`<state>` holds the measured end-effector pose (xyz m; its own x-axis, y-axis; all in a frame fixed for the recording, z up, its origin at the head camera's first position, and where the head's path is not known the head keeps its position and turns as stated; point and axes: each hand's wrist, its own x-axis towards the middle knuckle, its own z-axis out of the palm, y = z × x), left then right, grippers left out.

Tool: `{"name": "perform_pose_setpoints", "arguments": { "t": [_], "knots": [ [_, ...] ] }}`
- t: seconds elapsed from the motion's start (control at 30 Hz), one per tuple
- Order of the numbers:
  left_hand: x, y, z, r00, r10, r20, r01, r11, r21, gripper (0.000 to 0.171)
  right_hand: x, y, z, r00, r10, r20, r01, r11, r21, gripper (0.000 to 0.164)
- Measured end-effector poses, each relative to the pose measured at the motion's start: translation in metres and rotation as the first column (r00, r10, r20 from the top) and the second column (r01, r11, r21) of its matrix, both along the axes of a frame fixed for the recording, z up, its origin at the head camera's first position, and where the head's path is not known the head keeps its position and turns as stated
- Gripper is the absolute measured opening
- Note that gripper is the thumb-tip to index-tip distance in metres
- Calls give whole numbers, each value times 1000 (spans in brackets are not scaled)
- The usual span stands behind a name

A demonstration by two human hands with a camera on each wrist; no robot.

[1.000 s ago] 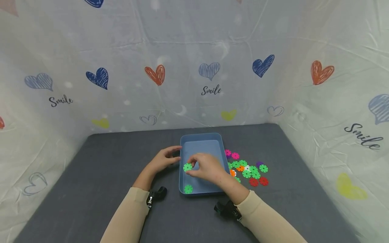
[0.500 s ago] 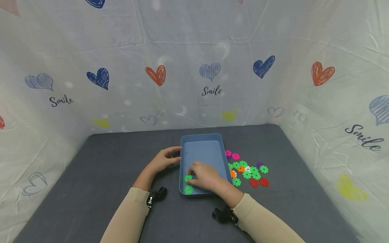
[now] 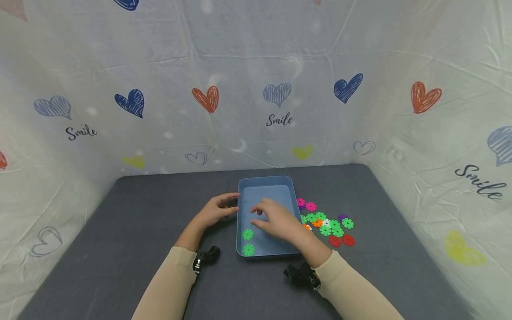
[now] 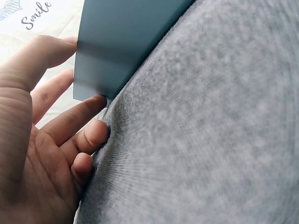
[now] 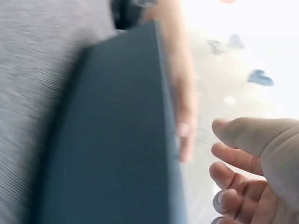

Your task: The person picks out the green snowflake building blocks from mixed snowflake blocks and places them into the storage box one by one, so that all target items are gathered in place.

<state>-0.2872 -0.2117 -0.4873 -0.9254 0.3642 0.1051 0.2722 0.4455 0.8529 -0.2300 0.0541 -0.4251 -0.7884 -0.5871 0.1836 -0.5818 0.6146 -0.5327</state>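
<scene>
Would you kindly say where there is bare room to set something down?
Bare: the gray table left of the left hand, and inside the tray beyond the right hand. Crowded: the tray's near-left corner, with two green discs, and the table to its right, strewn with colored discs.

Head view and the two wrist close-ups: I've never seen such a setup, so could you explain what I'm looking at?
No machine here: a person works with bare hands. The wide picture comes from a camera worn on the head; the close-ups come from one on each wrist.

On the grey table stands a blue tray, with two green toothed discs near its left side, at the end closer to the person. More discs, in several colours, lie right of it.

The left hand touches the tray's left side; the right hand is over the tray, holding nothing.
</scene>
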Motion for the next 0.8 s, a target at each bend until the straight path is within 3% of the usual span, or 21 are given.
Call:
{"name": "perform_pose_setpoints", "arguments": {
  "t": [0.33,0.5,0.8],
  "knots": [
    [2,1,0,1000,6,-16,-6,1000,3,53,-11,38,29,993,-112,-42,108,991,-77,23],
    [2,1,-1,1000,11,-17,-11,1000,-1,53,-21,61,35,984,-179,17,180,974,-141,22],
    [1,0,-1,1000,7,-20,-7,1000,4,53,-36,107,38,946,-294,137,316,928,-196,27]
  ]
}}
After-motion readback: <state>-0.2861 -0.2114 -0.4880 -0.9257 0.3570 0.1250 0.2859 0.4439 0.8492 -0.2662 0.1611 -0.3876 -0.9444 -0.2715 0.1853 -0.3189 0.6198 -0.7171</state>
